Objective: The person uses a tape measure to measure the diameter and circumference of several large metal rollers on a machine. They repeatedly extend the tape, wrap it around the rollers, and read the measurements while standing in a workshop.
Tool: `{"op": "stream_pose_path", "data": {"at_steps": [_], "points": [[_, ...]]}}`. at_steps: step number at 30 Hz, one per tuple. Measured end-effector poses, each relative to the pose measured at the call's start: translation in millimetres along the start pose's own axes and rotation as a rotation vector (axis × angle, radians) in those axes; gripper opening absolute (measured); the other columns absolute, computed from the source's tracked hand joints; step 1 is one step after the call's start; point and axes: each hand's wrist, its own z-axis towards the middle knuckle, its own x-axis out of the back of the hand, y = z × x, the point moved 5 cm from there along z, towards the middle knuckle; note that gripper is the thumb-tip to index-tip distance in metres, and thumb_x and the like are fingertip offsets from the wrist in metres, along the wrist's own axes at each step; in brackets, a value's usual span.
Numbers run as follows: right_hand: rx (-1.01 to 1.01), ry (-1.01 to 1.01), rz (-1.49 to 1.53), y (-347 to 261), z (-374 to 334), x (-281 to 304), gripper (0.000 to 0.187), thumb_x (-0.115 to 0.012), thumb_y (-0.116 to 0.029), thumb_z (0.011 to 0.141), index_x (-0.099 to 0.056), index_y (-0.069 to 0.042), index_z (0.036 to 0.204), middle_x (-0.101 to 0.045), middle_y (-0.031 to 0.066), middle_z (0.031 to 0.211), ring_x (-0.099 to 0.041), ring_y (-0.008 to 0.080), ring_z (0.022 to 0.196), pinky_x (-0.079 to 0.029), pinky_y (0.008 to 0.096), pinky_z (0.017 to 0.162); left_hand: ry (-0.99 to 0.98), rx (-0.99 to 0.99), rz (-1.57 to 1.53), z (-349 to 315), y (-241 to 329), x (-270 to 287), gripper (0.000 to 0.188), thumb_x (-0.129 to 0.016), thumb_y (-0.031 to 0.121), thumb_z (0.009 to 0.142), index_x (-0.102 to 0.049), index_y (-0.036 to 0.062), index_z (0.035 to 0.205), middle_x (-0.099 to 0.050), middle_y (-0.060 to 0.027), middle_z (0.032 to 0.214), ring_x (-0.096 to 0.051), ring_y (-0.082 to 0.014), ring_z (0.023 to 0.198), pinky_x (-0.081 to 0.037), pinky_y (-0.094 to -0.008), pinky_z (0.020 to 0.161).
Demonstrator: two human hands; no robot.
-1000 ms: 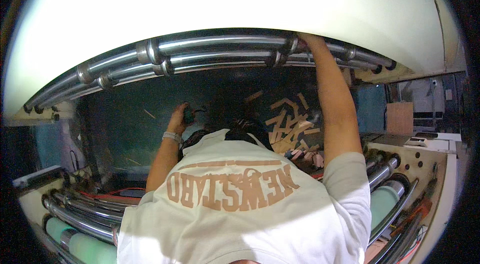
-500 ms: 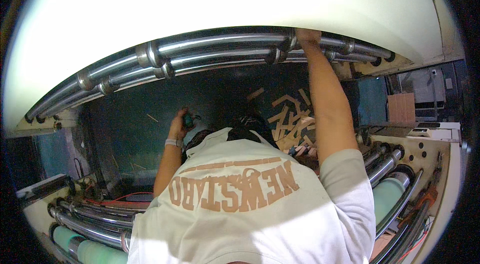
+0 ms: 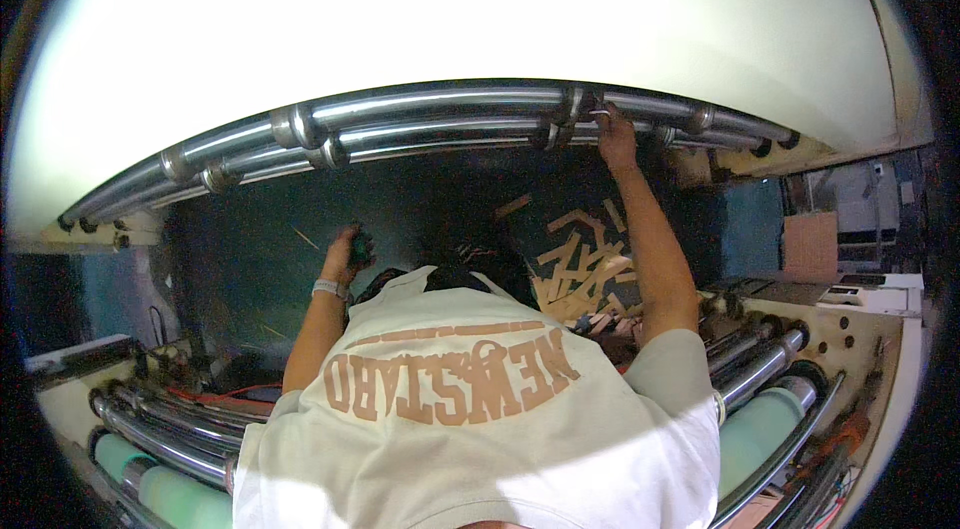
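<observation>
Steel roller shafts [image 3: 440, 104], collared, along lower edge of white machine panel [image 3: 460, 9].
Right hand [image 3: 617, 137]: fingers bent beside shaft collar [image 3: 577, 104], hold cannot be told. Left hand [image 3: 342, 255]: curled round dark-green object [image 3: 361, 247].

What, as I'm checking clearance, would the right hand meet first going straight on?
The right hand would probably meet the upper metal shaft, beside a collar; depth is unclear, so it may be touching it.

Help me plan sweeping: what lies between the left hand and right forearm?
In the head view, brown strips lie on dark floor, nearer the right forearm than the left hand.
</observation>
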Motion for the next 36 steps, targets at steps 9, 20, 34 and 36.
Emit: {"op": "stream_pose_path", "data": {"at_steps": [9, 20, 34, 36], "points": [[0.105, -0.04, 0.001, 32.9, -10.9, -22.3, 0.028, -0.049, -0.011, 0.08, -0.052, -0.007, 0.107, -0.057, 0.0174, 0.074, -0.056, 0.0295, 0.062, -0.047, 0.037, 0.061, 0.013, -0.054, 0.137, -25.5, 27.2, -91.2, 0.022, -0.052, 0.028, 0.08, -0.048, 0.0112, 0.094, -0.053, -0.0058, 0.077, -0.053, -0.0197, 0.067, -0.044, -0.0367, 0.053], [0.508, -0.207, -0.039, -32.0, 20.1, 32.4, 0.026, -0.049, -0.011, 0.08, -0.054, -0.011, 0.106, -0.06, 0.0157, 0.084, -0.059, 0.0255, 0.068, -0.048, 0.0345, 0.058, -0.046, -0.063, 0.292, -24.4, 17.0, -96.6, 0.029, -0.049, 0.028, 0.081, -0.048, 0.0089, 0.103, -0.053, -0.0063, 0.086, -0.054, -0.0199, 0.075, -0.047, -0.0379, 0.058], [0.591, 0.31, -0.084, -22.4, 53.3, 8.1, 0.033, -0.058, -0.024, 0.079, -0.053, -0.003, 0.103, -0.053, 0.0181, 0.098, -0.052, 0.0351, 0.091, -0.043, 0.0432, 0.08, 0.018, -0.074, 0.13, -45.0, -3.5, -43.0, 0.032, -0.048, 0.027, 0.082, -0.046, 0.0124, 0.11, -0.055, -0.0079, 0.087, -0.055, -0.0205, 0.075, -0.047, -0.0378, 0.058], [0.573, 0.209, -0.073, -26.5, 57.2, 3.4, 0.033, -0.059, -0.026, 0.077, -0.055, -0.002, 0.099, -0.054, 0.0182, 0.097, -0.053, 0.0335, 0.09, -0.042, 0.0429, 0.08, 0.07, -0.038, 0.109, -37.5, -10.8, -27.2, 0.031, -0.049, 0.029, 0.082, -0.046, 0.0122, 0.107, -0.055, -0.0074, 0.084, -0.055, -0.0203, 0.074, -0.047, -0.0371, 0.057]]}}
